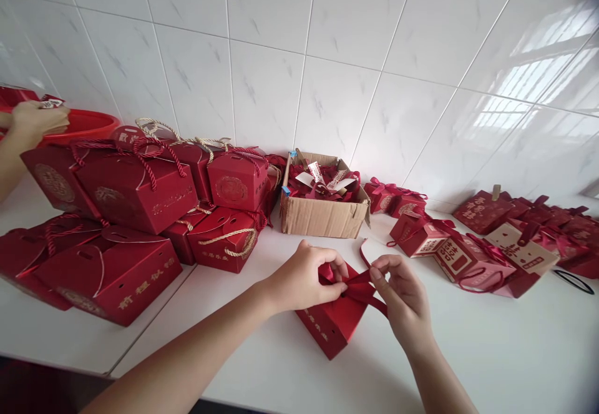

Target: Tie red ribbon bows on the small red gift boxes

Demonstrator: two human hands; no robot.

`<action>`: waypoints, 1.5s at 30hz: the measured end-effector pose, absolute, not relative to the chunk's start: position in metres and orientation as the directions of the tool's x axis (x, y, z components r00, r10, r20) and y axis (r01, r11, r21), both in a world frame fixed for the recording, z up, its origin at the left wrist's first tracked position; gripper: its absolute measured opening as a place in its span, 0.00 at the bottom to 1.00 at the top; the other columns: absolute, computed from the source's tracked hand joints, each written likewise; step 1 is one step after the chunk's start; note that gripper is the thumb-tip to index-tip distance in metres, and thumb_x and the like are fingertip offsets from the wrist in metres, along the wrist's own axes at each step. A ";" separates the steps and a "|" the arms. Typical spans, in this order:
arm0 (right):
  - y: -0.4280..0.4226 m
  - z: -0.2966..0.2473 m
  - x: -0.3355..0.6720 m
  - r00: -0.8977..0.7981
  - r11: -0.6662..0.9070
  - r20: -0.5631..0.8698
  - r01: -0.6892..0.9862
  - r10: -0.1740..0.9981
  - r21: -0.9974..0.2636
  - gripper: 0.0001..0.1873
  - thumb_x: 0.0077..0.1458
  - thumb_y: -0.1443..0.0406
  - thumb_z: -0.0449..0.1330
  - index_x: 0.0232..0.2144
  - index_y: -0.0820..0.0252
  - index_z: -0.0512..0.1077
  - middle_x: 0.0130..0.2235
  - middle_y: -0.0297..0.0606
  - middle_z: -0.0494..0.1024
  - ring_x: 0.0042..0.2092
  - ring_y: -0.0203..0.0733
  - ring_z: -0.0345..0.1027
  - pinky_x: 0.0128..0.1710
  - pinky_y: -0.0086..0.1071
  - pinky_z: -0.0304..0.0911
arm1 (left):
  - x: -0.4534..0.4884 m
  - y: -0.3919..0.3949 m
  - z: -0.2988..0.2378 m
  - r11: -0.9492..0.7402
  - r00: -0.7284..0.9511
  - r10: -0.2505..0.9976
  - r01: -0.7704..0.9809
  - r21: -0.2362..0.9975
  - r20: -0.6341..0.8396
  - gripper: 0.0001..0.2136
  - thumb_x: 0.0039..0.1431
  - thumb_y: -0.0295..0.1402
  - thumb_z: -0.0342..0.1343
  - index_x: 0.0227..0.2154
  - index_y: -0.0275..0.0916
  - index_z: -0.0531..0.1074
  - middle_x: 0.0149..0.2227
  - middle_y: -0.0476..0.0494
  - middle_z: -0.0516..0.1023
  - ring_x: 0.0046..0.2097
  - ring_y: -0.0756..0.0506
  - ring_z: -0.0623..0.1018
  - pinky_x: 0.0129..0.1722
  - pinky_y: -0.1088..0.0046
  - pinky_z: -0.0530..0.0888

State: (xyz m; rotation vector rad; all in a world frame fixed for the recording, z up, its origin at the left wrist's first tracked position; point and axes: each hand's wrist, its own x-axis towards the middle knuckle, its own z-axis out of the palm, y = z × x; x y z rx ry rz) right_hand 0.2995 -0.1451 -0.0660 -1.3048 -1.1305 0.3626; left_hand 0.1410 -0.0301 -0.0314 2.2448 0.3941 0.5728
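Note:
A small red gift box [330, 325] with gold lettering lies on the white counter [491, 351] in front of me. A dark red ribbon [358, 286] crosses its top. My left hand [306, 276] pinches the ribbon's loop at the box top. My right hand [405, 301] pinches the other part of the ribbon just to the right, fingers closed on it. One ribbon tail curls up behind my right hand.
A cardboard box [322, 214] of ribbons and tags stands behind. Large red handled boxes [135, 192] pile up at left, small ribboned boxes [468, 258] at right. Another person's hand [32, 120] reaches by a red basin [88, 123] at far left. A tiled wall backs the counter.

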 end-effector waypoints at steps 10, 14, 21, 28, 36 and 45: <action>-0.143 -0.066 0.300 0.465 0.315 0.456 0.350 0.759 -0.882 0.04 0.59 0.60 0.56 0.35 0.53 0.65 0.29 0.30 0.63 0.31 0.34 0.56 0.30 0.28 0.55 | 0.141 -0.030 -0.033 -0.650 0.851 0.448 0.102 0.753 0.272 0.05 0.50 0.33 0.59 0.30 0.39 0.73 0.30 0.51 0.78 0.31 0.50 0.75 0.47 0.68 0.64; -0.142 -0.064 0.300 0.372 0.323 0.429 0.314 0.824 -0.893 0.10 0.61 0.60 0.52 0.46 0.49 0.60 0.28 0.28 0.62 0.29 0.34 0.56 0.33 0.30 0.56 | 0.141 -0.031 -0.034 -0.621 0.826 0.492 0.110 0.776 0.276 0.05 0.49 0.33 0.61 0.29 0.40 0.72 0.29 0.51 0.78 0.33 0.49 0.75 0.48 0.65 0.64; -0.141 -0.061 0.303 0.342 0.271 0.455 0.467 0.822 -0.841 0.24 0.56 0.55 0.57 0.53 0.47 0.57 0.41 0.36 0.65 0.42 0.41 0.60 0.45 0.38 0.58 | 0.143 -0.031 -0.033 -0.523 0.703 0.619 0.036 0.852 0.350 0.14 0.51 0.40 0.60 0.36 0.40 0.65 0.27 0.52 0.70 0.31 0.50 0.71 0.33 0.74 0.68; -0.140 -0.060 0.295 0.194 0.210 0.324 0.449 0.926 -0.868 0.13 0.54 0.56 0.60 0.42 0.50 0.71 0.49 0.39 0.67 0.51 0.46 0.64 0.47 0.37 0.65 | 0.144 -0.026 -0.034 -0.316 0.693 0.690 0.029 0.948 0.209 0.16 0.59 0.48 0.48 0.32 0.39 0.65 0.19 0.55 0.64 0.23 0.52 0.68 0.24 0.78 0.64; -0.140 -0.060 0.291 0.218 0.183 0.285 0.393 0.933 -0.901 0.10 0.54 0.56 0.60 0.31 0.56 0.75 0.52 0.43 0.65 0.52 0.49 0.64 0.45 0.37 0.68 | 0.144 -0.022 -0.032 -0.220 0.670 0.731 0.059 0.974 0.125 0.19 0.56 0.51 0.49 0.28 0.38 0.66 0.20 0.55 0.61 0.20 0.55 0.61 0.19 0.78 0.55; -0.139 -0.061 0.291 0.251 0.223 0.345 0.410 0.904 -0.884 0.08 0.55 0.58 0.59 0.30 0.57 0.71 0.49 0.42 0.68 0.50 0.46 0.66 0.46 0.37 0.66 | 0.141 -0.017 -0.024 0.008 0.714 0.697 -0.091 0.996 0.060 0.07 0.51 0.35 0.57 0.30 0.38 0.67 0.21 0.54 0.70 0.26 0.52 0.68 0.30 0.76 0.62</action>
